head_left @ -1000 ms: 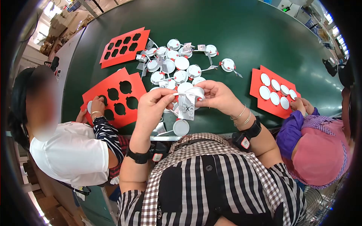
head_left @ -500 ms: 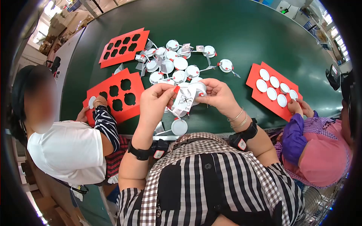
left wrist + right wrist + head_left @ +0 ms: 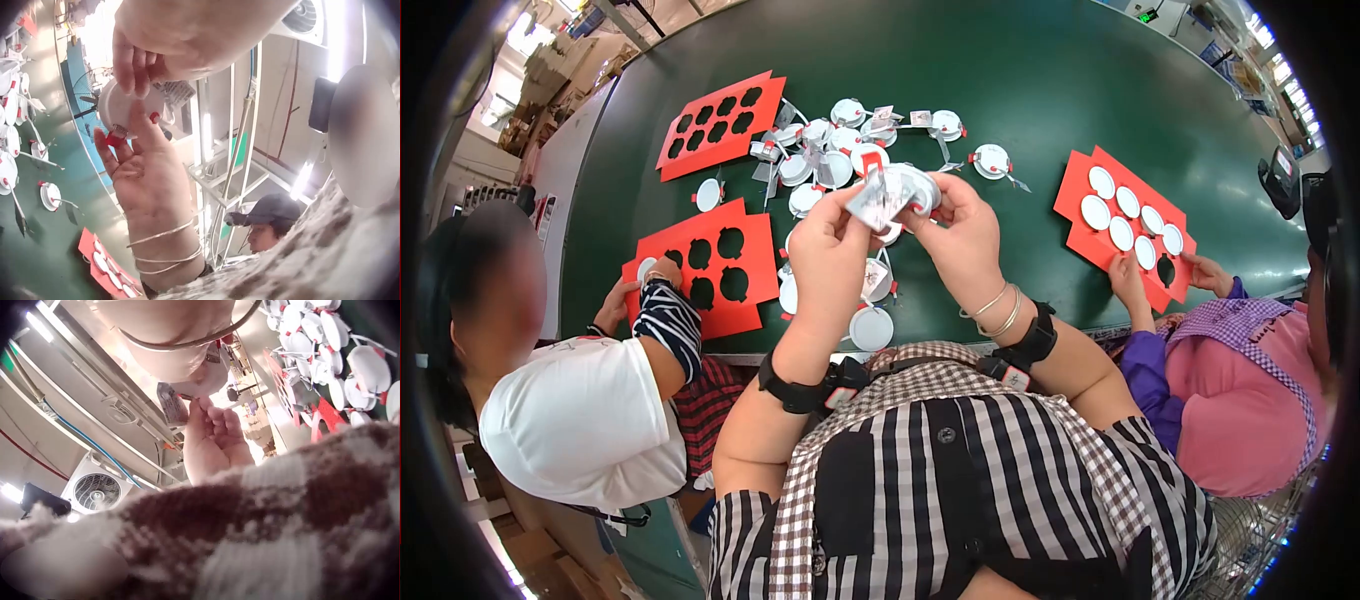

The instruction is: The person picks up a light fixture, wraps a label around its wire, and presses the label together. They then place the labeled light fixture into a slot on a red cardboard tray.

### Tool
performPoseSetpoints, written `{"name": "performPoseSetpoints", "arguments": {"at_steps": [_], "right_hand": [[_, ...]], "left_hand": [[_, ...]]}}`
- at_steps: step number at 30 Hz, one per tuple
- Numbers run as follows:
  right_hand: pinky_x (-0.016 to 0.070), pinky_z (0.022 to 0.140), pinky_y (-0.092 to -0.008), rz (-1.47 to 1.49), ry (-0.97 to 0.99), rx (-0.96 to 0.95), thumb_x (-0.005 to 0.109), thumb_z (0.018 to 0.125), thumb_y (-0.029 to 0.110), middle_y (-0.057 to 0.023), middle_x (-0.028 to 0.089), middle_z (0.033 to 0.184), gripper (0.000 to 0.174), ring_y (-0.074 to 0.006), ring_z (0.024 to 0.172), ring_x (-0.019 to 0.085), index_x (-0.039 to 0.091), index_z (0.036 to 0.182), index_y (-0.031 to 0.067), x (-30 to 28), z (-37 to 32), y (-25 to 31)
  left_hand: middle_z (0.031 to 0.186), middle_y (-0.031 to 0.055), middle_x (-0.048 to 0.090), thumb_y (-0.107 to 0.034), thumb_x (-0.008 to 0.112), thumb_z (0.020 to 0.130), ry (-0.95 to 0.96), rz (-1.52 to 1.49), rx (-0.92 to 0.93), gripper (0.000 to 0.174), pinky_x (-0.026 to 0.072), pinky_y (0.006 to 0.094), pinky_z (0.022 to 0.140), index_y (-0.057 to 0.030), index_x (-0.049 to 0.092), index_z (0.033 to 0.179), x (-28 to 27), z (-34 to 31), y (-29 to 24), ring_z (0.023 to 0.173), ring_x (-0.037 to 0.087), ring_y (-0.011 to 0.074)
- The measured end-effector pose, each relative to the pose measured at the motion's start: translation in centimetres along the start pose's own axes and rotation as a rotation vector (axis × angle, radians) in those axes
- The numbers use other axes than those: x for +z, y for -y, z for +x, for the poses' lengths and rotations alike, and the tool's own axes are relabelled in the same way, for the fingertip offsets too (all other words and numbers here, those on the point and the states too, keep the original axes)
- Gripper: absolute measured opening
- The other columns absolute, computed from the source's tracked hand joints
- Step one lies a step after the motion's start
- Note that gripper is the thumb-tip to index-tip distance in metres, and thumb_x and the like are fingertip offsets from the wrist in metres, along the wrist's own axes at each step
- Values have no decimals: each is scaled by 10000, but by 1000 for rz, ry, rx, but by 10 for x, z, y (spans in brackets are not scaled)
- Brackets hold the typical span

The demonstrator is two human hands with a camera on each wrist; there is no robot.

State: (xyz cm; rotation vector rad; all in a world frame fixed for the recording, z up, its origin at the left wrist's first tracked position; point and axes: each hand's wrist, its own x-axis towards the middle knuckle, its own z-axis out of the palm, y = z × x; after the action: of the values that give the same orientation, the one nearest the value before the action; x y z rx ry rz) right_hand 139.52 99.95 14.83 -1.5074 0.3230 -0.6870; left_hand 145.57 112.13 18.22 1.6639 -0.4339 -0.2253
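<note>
On the worktop [image 3: 1040,90], the white-disc pile [image 3: 836,170] lies central, presumably for shared reach. Above its near side, the right hand [image 3: 962,240] grips one disc [image 3: 112,109], seemingly steadying it; the left hand [image 3: 828,245] pinches a silvery tag [image 3: 878,206].

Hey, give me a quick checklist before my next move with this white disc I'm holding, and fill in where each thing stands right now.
1. Disc held: ok. The right hand grips it; the left hand pinches the silver printed piece beside it.
2. All red clips sound: cannot tell. Two show; any others are hidden.
3. Printing readable: cannot tell, too blurred.
4. Far-left red card open: ok. All eight holes are unfilled.
5. Nearer left red card free of others: not ok. Another person's hand is at it.
6. Right-side red card full: not ok. One hole is open.
</note>
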Motion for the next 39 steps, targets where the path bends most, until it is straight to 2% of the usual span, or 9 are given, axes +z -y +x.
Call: {"name": "performPoseSetpoints", "arguments": {"at_steps": [4, 6, 7, 12, 23, 28, 30, 34, 39], "right_hand": [[509, 751, -240, 301, 172, 210, 720, 776, 51, -62, 662, 974, 342, -100, 848, 628, 572, 1079, -11, -15, 17, 4], [505, 778, -244, 284, 216, 256, 723, 776, 48, -76, 657, 1005, 381, -104, 885, 623, 553, 1109, -26, -19, 17, 0], [505, 780, -245, 328, 250, 286, 723, 777, 46, -78, 657, 1007, 383, -106, 887, 623, 553, 1112, -31, -19, 16, 0], [506, 791, -248, 360, 276, 389, 727, 775, 45, -84, 656, 1011, 400, -118, 908, 626, 550, 1123, -43, -14, 15, 1], [517, 790, -239, 170, 189, 162, 709, 782, 23, -85, 647, 1019, 393, -120, 903, 629, 539, 1131, -33, 3, -3, 0], [516, 814, -254, 318, 211, 247, 716, 777, 29, -97, 642, 1047, 411, -132, 927, 628, 534, 1141, -27, -6, 3, -11], [515, 822, -259, 343, 193, 265, 720, 774, 32, -100, 640, 1054, 419, -135, 937, 626, 533, 1145, -26, -8, -1, -11], [513, 837, -267, 326, 249, 288, 730, 767, 40, -102, 638, 1064, 427, -138, 949, 624, 534, 1139, -31, -6, -6, -7], [514, 833, -262, 296, 251, 274, 734, 765, 39, -98, 640, 1054, 422, -136, 944, 625, 536, 1131, -35, 2, -15, -3]], "left_hand": [[854, 71, 663, -36, 532, 900, 189, -129, -12, 222, 500, 228, 632, 37, 603, 1097, -16, 13, -1, 708, 619, 98], [852, 72, 663, -26, 550, 875, 325, 321, 118, 210, 485, 231, 635, 24, 629, 1064, -29, 21, -3, 701, 614, 109], [826, 79, 658, -30, 616, 823, 269, 457, 318, 180, 471, 242, 632, 19, 659, 991, -35, 26, 5, 695, 608, 129], [791, 87, 655, -72, 730, 734, 200, 335, 476, 196, 472, 253, 632, 26, 673, 894, -39, 35, 15, 690, 607, 146], [664, 63, 588, -62, 735, 721, -32, 247, 346, 147, 423, 258, 552, 16, 642, 805, -16, 28, 34, 584, 531, 130], [764, 54, 589, -65, 691, 772, 28, 263, 440, 191, 431, 242, 591, 17, 649, 939, -20, 21, 37, 667, 542, 113], [832, 48, 598, -64, 655, 811, 148, 41, 413, 186, 433, 228, 639, 16, 651, 979, -26, 19, 43, 745, 542, 105], [867, 13, 601, -95, 642, 859, 270, -454, -13, 146, 442, 225, 691, -14, 653, 980, -37, 22, 56, 797, 543, 88], [821, 13, 574, -47, 686, 814, 220, -373, -13, 124, 440, 244, 661, -29, 589, 889, -32, 20, 46, 747, 532, 92]]}}
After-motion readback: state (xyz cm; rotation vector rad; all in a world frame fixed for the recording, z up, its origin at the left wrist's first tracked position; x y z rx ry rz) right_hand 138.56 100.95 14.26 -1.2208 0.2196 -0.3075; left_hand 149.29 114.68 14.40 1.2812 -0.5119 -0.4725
